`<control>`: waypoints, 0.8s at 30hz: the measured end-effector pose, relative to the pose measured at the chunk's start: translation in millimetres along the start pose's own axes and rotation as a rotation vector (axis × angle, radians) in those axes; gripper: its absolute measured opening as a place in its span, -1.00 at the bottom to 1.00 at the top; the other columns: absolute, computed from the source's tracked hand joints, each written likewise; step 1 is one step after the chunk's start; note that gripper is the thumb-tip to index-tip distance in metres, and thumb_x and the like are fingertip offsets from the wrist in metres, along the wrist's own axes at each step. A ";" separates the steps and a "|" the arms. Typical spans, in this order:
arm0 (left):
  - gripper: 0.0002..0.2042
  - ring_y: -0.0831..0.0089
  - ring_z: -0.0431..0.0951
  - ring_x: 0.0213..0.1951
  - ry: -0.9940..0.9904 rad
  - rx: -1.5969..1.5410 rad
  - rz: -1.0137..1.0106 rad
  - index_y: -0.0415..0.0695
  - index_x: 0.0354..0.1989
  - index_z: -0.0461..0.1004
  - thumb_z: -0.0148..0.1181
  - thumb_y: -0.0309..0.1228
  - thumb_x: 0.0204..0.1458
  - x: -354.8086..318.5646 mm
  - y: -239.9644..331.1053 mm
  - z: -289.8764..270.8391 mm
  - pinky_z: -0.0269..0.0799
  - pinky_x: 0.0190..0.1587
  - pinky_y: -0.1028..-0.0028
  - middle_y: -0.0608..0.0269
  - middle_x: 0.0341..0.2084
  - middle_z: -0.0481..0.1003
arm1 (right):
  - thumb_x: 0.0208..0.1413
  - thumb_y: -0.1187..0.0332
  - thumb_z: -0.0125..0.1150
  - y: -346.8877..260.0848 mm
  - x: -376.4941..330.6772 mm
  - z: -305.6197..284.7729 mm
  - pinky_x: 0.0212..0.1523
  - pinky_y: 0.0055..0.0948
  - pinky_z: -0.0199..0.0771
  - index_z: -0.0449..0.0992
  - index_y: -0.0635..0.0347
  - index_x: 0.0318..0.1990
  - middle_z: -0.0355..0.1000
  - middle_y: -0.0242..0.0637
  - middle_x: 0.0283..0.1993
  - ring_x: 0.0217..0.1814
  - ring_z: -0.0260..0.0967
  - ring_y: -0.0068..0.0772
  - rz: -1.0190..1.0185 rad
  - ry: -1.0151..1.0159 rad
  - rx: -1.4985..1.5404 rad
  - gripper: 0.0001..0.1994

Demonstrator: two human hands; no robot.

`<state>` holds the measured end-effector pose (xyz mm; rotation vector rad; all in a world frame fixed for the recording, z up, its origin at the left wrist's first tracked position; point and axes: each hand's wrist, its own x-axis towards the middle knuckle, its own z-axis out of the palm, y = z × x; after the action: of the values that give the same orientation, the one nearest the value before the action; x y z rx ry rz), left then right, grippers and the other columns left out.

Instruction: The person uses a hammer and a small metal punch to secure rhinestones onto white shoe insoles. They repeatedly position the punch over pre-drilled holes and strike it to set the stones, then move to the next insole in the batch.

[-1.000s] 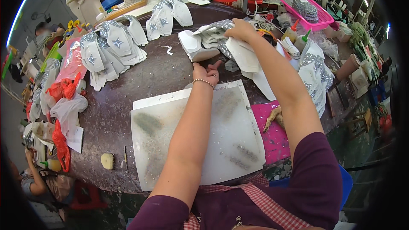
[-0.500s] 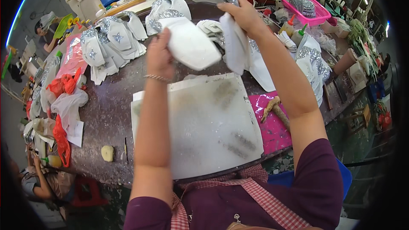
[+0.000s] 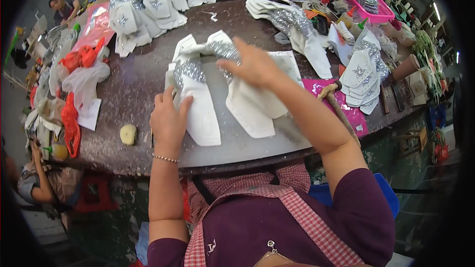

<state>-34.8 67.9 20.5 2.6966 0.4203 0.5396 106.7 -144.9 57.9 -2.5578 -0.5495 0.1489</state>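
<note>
Board, whitish and smudged, lies at the near edge of the desk; all places taken from it.

On board: left piece and right piece, white with silver glitter bands, tails toward the near edge, far ends curled up. Cannot tell whether the two are joined.

Left hand at the board's left edge, thumb over the left piece's edge, fingers spread alongside; whether this grip pinches, cannot tell. Right hand over the board's far part, grip closed on the right piece at its glitter band, thumb across the near face.

Handling, judged: light, bendy, springy at the curl; white faces perhaps slick, glitter rougher and likely to shed. Best hold: edges near the glitter band, with the tails supported so they don't fold.

Left of board: yellowish block. Right of board: magenta sheet, with a stick-like tool across it, close under the right forearm; could snag a sweep that way. Farther right: fanned glitter stack.

Beyond board, to its right: another glitter stack, the nearest obstacle to a far reach. Beyond, to its left: star-marked stack, red bag. Farthest right: pink basket.
</note>
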 end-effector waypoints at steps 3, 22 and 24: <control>-0.59 0.09 0.61 -0.16 0.040 -0.178 0.086 -0.15 0.04 0.49 0.26 -0.16 0.11 -7.1 8.6 -0.9 0.50 -0.13 0.23 0.05 -0.19 0.55 | 0.07 -0.35 0.10 16.1 6.5 -15.1 0.34 -0.17 0.21 0.15 0.31 0.38 0.26 0.22 0.31 0.34 0.25 0.15 -0.012 0.184 0.108 -0.04; -0.87 0.64 0.49 -0.18 0.060 -1.494 -0.343 -0.17 -0.09 0.51 0.14 -0.48 0.24 -55.0 -48.6 -24.2 0.39 -0.09 0.60 0.41 -0.26 0.53 | 0.25 -0.12 0.01 93.1 -49.2 27.0 0.47 -0.05 -0.14 0.00 0.35 0.44 -0.01 0.28 0.44 0.53 -0.10 0.18 -0.038 0.231 -0.283 -0.18; -0.88 0.63 0.50 -0.20 0.129 -1.495 -0.348 -0.18 -0.10 0.51 0.16 -0.50 0.22 -55.5 -59.4 -24.1 0.40 -0.09 0.59 0.38 -0.27 0.54 | 0.27 -0.05 0.04 101.6 -61.2 22.6 0.49 -0.08 -0.19 -0.01 0.33 0.44 -0.06 0.28 0.47 0.55 -0.16 0.17 -0.042 0.279 -0.186 -0.21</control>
<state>-106.6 108.2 0.4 1.1378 0.2975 0.5695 82.1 -239.3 -13.3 -2.6806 -0.5289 -0.2828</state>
